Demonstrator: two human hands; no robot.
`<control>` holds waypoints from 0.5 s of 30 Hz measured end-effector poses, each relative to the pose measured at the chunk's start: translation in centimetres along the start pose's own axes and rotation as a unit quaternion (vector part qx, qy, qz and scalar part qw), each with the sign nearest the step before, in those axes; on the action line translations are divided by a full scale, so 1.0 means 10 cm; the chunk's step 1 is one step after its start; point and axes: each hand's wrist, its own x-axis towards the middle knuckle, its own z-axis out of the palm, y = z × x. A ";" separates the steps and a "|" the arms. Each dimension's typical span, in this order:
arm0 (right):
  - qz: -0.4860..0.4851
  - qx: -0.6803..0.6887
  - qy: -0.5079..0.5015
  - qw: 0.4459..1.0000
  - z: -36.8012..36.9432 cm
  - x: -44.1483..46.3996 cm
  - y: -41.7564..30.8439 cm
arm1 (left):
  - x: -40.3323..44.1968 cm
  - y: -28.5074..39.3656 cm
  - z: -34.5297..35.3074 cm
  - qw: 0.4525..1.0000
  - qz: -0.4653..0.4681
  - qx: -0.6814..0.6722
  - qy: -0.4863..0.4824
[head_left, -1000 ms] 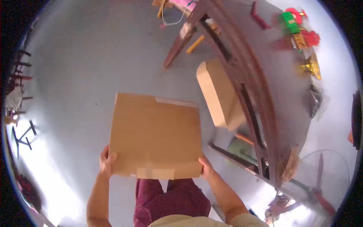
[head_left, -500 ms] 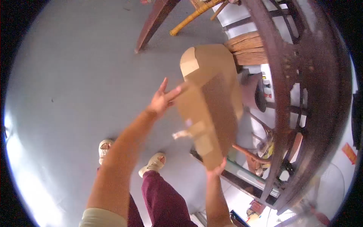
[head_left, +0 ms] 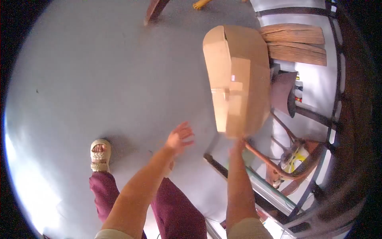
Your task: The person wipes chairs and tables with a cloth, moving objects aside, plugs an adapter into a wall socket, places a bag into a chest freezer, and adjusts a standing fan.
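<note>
A brown cardboard box [head_left: 250,87] stands on the grey floor, with a strip of tape and a small pale label on its near faces. My left hand [head_left: 181,137] is off the box, to its lower left, with fingers spread and nothing in them. My right hand [head_left: 237,146] is at the box's lower end; it is smeared by motion, and whether it touches the cardboard cannot be made out.
Wooden planks [head_left: 294,44] lie beyond the box on the right. A wooden chair [head_left: 286,167] and a dark wooden frame [head_left: 354,119] stand at the right. A glass-topped piece with a green edge [head_left: 266,183] is near my right forearm. My sandalled foot [head_left: 99,155] is on the floor.
My left hand has come away from the box and dropped lower. The box's raised cardboard side is down against it now, and my right hand has moved slightly up and right.
</note>
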 end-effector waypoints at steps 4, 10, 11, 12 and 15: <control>-0.366 -0.137 -0.090 0.916 -0.04 -0.69 -0.39 | -0.07 -0.09 0.00 0.999 0.002 0.037 0.035; -0.437 -0.274 -0.195 0.834 0.26 -0.06 -0.83 | -0.02 -0.05 -0.13 0.999 0.007 0.039 -0.010; -0.486 -0.267 -0.153 0.818 0.33 0.01 -0.87 | -0.06 0.01 -0.10 0.999 0.010 0.048 -0.010; -0.416 -0.174 -0.210 0.867 0.36 0.08 -0.93 | -0.10 0.07 -0.04 0.998 0.016 0.058 -0.010; -0.382 -0.276 -0.123 0.873 0.43 0.08 -1.17 | -0.19 0.17 0.13 0.994 0.030 0.104 -0.015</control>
